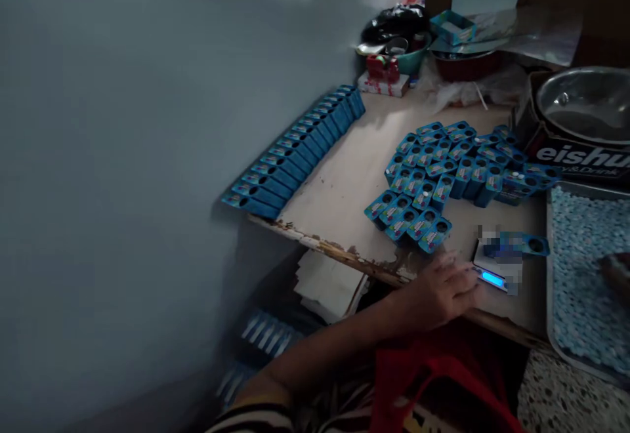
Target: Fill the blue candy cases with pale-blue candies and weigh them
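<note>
My left hand (450, 288) rests at the table's front edge with its fingers apart, holding nothing, beside a small scale (485, 259) with a lit blue display. A blue container (535, 245) lies on the scale, partly blurred. At the right edge my right hand (615, 272) shows only in part, dark and blurred, over a metal tray (550, 288) of small pale blue and white pieces. Its fingers are too unclear to read. Many blue containers with round dark openings (436, 228) stand grouped behind the scale.
A long row of blue containers (300, 151) lines the wall side of the table (335, 190). Behind are a red tape dispenser (382, 69), a green basin (413, 60) and a steel bowl (585, 108) on a box (566, 154). Papers (327, 282) sit below the table edge.
</note>
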`<state>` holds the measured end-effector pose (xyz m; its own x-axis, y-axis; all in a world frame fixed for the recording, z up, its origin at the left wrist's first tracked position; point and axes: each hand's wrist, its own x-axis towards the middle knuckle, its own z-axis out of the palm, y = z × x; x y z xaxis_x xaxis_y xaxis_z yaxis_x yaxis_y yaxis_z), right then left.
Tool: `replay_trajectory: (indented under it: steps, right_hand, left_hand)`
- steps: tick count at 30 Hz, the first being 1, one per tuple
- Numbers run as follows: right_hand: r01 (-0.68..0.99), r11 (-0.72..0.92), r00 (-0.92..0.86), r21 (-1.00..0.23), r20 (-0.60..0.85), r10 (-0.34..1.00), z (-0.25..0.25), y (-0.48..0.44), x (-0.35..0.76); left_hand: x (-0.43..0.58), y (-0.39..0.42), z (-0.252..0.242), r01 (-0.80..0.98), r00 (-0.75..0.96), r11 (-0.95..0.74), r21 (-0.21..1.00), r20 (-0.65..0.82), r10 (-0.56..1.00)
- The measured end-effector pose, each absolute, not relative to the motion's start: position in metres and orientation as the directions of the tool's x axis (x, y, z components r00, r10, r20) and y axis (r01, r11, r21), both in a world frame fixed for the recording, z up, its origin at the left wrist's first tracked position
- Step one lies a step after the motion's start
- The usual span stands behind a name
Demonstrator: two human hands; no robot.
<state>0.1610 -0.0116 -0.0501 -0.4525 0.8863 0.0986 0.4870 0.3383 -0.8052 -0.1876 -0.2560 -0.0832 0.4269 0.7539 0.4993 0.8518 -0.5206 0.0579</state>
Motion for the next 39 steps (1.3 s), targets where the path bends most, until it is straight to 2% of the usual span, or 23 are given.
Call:
replay_trajectory:
  steps: [2,4,6,8,10,12,14,15,17,19,22,26,29,33,39]
  right_hand:
    - [0.352,0.192,-0.309,-0.916,0.081,0.948,-0.031,-0.021,0.16]
    - [0.272,0.122,-0.228,-0.955,0.059,0.972,-0.021,-0.025,0.16]
    - [0.068,0.02,-0.186,-0.998,0.007,0.983,-0.024,-0.02,0.164]
    - [-0.28,-0.129,-0.222,-0.951,-0.067,0.973,-0.037,-0.012,0.172]
    - [-0.598,-0.31,-0.315,-0.739,-0.139,0.939,-0.052,-0.008,0.179]
    - [-0.778,-0.455,-0.407,-0.433,-0.205,0.89,-0.063,-0.009,0.182]
    - [-0.849,-0.518,-0.485,-0.102,-0.238,0.841,-0.069,-0.012,0.179]
    - [-0.854,-0.52,-0.509,0.019,-0.24,0.827,-0.069,-0.014,0.177]
    - [-0.855,-0.505,-0.519,0.121,-0.244,0.819,-0.068,-0.018,0.173]
    - [-0.863,-0.5,-0.499,0.069,-0.266,0.825,-0.066,-0.02,0.168]
    - [-0.835,-0.538,-0.501,-0.117,-0.243,0.83,-0.068,-0.02,0.161]
    - [-0.721,-0.528,-0.513,-0.448,-0.167,0.842,-0.073,-0.024,0.145]
    - [-0.674,-0.401,-0.386,-0.62,-0.167,0.907,-0.064,-0.033,0.124]
    - [-0.688,-0.2,-0.146,-0.697,-0.138,0.98,-0.033,-0.045,0.09]
    - [-0.622,0.015,0.061,-0.783,-0.03,0.998,-0.001,-0.053,0.06]
  left_hand:
    - [-0.187,-0.262,-0.089,0.85,0.273,-0.446,0.278,0.492,0.827]
    - [-0.188,-0.262,-0.092,0.806,0.111,-0.349,0.478,0.457,0.882]
    - [-0.188,-0.253,-0.093,0.758,0.028,-0.309,0.575,0.444,0.896]
    - [-0.187,-0.239,-0.091,0.729,0.013,-0.325,0.603,0.462,0.887]
    - [-0.184,-0.226,-0.088,0.709,0.037,-0.359,0.608,0.475,0.879]
    - [-0.181,-0.214,-0.085,0.686,0.057,-0.388,0.615,0.487,0.872]
    - [-0.181,-0.203,-0.085,0.644,0.038,-0.387,0.66,0.478,0.877]
    - [-0.181,-0.199,-0.086,0.608,0.009,-0.374,0.7,0.465,0.885]
    - [-0.18,-0.191,-0.089,0.508,-0.066,-0.325,0.798,0.412,0.909]
    - [-0.176,-0.185,-0.094,0.398,-0.133,-0.266,0.878,0.342,0.93]
    - [-0.166,-0.175,-0.103,0.321,-0.214,-0.205,0.925,0.281,0.935]
    - [-0.153,-0.154,-0.105,0.398,-0.22,-0.214,0.892,0.319,0.922]
    - [-0.143,-0.139,-0.091,0.524,-0.119,-0.263,0.81,0.376,0.919]
    - [-0.127,-0.122,-0.061,0.616,0.028,-0.374,0.693,0.455,0.89]
    - [-0.104,-0.109,-0.041,0.61,0.107,-0.421,0.672,0.456,0.883]
